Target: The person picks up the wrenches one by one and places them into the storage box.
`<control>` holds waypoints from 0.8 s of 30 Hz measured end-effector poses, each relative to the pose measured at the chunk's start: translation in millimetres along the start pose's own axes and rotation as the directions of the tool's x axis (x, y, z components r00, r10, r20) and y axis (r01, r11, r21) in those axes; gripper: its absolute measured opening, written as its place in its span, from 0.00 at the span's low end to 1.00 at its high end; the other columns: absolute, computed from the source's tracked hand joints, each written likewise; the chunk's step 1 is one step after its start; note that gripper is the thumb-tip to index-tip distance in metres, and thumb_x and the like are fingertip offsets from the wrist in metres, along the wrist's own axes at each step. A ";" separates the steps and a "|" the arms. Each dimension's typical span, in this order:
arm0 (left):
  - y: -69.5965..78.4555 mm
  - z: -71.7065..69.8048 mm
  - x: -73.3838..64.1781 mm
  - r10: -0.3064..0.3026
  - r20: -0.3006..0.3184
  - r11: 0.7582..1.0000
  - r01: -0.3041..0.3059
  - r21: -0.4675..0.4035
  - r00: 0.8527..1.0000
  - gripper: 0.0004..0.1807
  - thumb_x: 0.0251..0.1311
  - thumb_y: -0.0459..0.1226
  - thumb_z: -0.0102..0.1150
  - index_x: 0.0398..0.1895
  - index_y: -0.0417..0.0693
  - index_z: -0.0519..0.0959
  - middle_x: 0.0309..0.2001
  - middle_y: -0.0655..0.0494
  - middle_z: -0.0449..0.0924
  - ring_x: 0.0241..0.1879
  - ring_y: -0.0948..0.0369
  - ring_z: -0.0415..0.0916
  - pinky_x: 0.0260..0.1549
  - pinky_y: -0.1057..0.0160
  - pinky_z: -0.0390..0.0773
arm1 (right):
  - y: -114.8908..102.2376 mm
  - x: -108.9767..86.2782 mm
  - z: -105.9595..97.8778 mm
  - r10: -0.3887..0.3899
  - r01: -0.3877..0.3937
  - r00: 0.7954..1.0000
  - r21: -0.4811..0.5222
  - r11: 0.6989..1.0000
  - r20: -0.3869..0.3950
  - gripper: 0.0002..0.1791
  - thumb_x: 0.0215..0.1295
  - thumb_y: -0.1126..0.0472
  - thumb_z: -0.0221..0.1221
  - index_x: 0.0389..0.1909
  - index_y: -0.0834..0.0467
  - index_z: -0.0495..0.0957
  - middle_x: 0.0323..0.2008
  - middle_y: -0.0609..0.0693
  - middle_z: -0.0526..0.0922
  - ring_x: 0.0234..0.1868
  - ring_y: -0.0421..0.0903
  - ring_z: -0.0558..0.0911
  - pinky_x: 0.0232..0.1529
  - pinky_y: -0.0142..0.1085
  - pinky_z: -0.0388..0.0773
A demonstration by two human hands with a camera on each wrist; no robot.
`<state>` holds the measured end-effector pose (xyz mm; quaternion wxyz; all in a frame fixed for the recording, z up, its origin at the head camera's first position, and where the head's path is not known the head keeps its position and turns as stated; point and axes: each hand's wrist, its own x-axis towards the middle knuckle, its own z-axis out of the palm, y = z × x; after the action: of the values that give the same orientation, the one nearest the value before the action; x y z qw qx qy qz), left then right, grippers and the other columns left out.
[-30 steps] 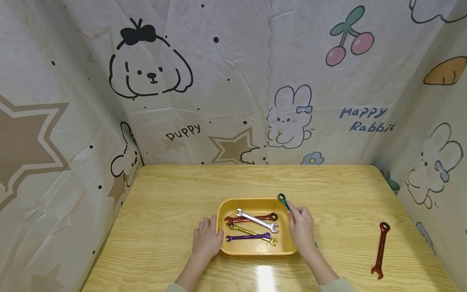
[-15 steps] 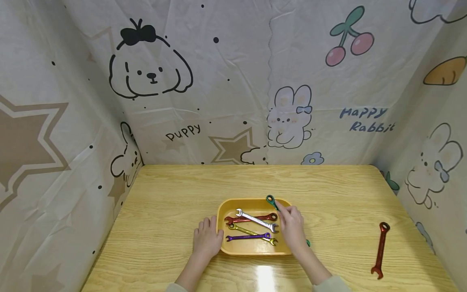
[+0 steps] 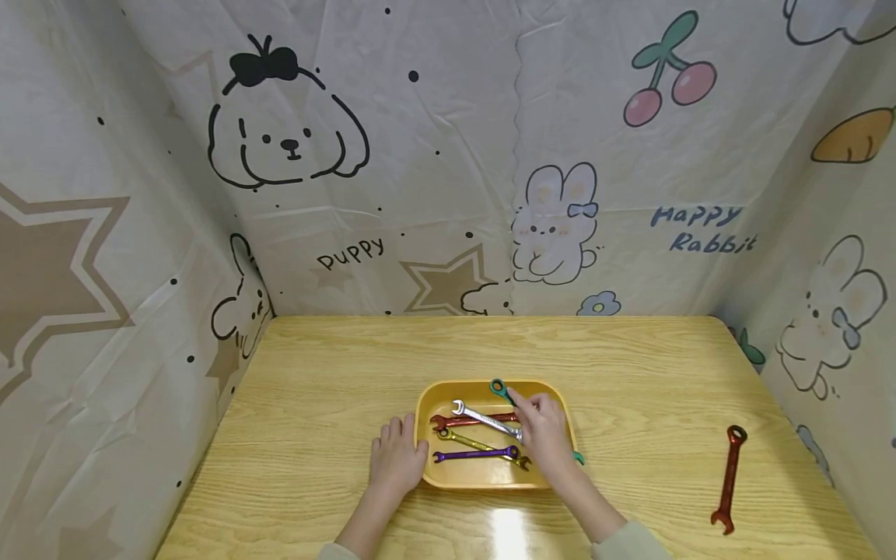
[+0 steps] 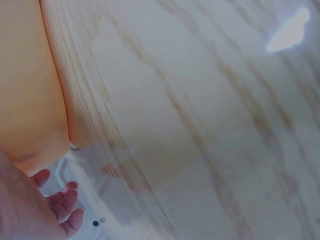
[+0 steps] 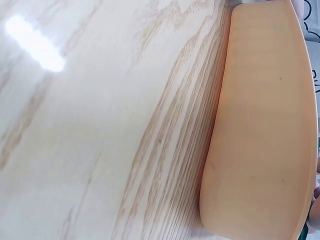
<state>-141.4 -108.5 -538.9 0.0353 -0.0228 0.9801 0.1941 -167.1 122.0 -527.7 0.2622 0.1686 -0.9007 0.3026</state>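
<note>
In the head view, my right hand [image 3: 547, 434] grips a green combination wrench [image 3: 507, 395] over the right part of a yellow plastic tray [image 3: 465, 476]. The wrench's ring end points to the back left; its other end shows past the hand at the tray's right side, the middle hidden by the hand. Inside the tray lie a silver wrench [image 3: 481, 417], a red wrench [image 3: 448, 421], a yellow wrench [image 3: 467, 442] and a purple wrench [image 3: 476, 455], some crossing. Beside the tray's left wall is my left hand [image 3: 399, 460], thumb at the rim, fingers loosely extended.
Another red wrench [image 3: 730, 478] lies on the wooden table [image 3: 336, 373] at the far right. A printed cloth [image 3: 434, 155] hangs behind the table and along both sides. The tray's outer wall [image 5: 260, 125] fills much of the right wrist view.
My right hand has moved left with the green wrench, from the tray's right edge to above its contents, now covering the red wrench's right end. The left hand has stayed put.
</note>
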 end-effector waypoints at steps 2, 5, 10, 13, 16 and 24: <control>-0.1 0.1 -0.2 0.001 0.000 1.000 -0.001 0.000 1.000 0.26 0.60 0.44 0.46 0.60 0.41 0.62 0.49 0.44 0.65 0.48 0.50 0.60 0.44 0.50 0.62 | -1.8 0.0 0.7 -0.012 0.012 1.000 -0.007 1.000 0.003 0.21 0.48 0.72 0.63 0.46 0.59 0.80 0.28 0.54 0.72 0.29 0.47 0.71 0.33 0.40 0.66; 0.0 -0.1 -0.4 0.000 0.005 1.000 0.000 -0.002 1.000 0.27 0.60 0.44 0.45 0.61 0.41 0.62 0.49 0.44 0.65 0.48 0.50 0.60 0.44 0.50 0.62 | -3.6 0.0 1.5 -0.026 0.026 0.999 -0.002 1.000 0.018 0.21 0.48 0.72 0.64 0.47 0.58 0.80 0.29 0.52 0.72 0.29 0.46 0.70 0.33 0.39 0.64; 0.4 -1.3 -0.3 -0.001 0.007 1.000 0.001 -0.006 1.000 0.27 0.60 0.44 0.45 0.61 0.40 0.62 0.49 0.43 0.65 0.47 0.50 0.60 0.44 0.50 0.62 | -4.6 0.3 3.9 -0.071 0.071 0.997 0.010 0.997 0.038 0.23 0.46 0.73 0.64 0.47 0.57 0.80 0.28 0.50 0.72 0.29 0.44 0.68 0.33 0.38 0.63; 0.4 -1.3 -0.4 0.001 0.006 1.000 -0.001 -0.004 1.000 0.27 0.60 0.44 0.45 0.61 0.40 0.62 0.49 0.43 0.65 0.47 0.50 0.60 0.44 0.50 0.62 | -5.3 0.0 6.0 -0.100 0.100 0.994 0.011 0.995 0.042 0.24 0.44 0.74 0.65 0.46 0.57 0.80 0.28 0.50 0.72 0.28 0.43 0.68 0.33 0.37 0.64; 0.6 -1.5 -0.7 0.004 0.004 1.000 -0.004 -0.005 1.000 0.27 0.60 0.44 0.45 0.61 0.40 0.62 0.49 0.43 0.64 0.46 0.50 0.60 0.43 0.50 0.62 | -6.2 -0.6 8.6 -0.116 0.115 0.992 0.018 0.993 0.043 0.24 0.44 0.74 0.65 0.46 0.58 0.80 0.28 0.50 0.72 0.28 0.44 0.68 0.33 0.38 0.65; -0.3 -0.8 -0.7 0.004 0.006 1.000 -0.004 -0.001 1.000 0.27 0.60 0.44 0.45 0.61 0.40 0.62 0.49 0.44 0.65 0.47 0.50 0.60 0.44 0.50 0.62 | -6.7 -2.5 15.9 -0.137 0.135 0.989 0.037 0.990 0.063 0.22 0.45 0.73 0.65 0.45 0.57 0.81 0.27 0.49 0.71 0.28 0.43 0.67 0.34 0.41 0.67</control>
<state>-140.7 -109.0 -538.2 0.0378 -0.0201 0.9799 0.1949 -168.0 107.2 -536.9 0.2497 0.2437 -0.8902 0.2930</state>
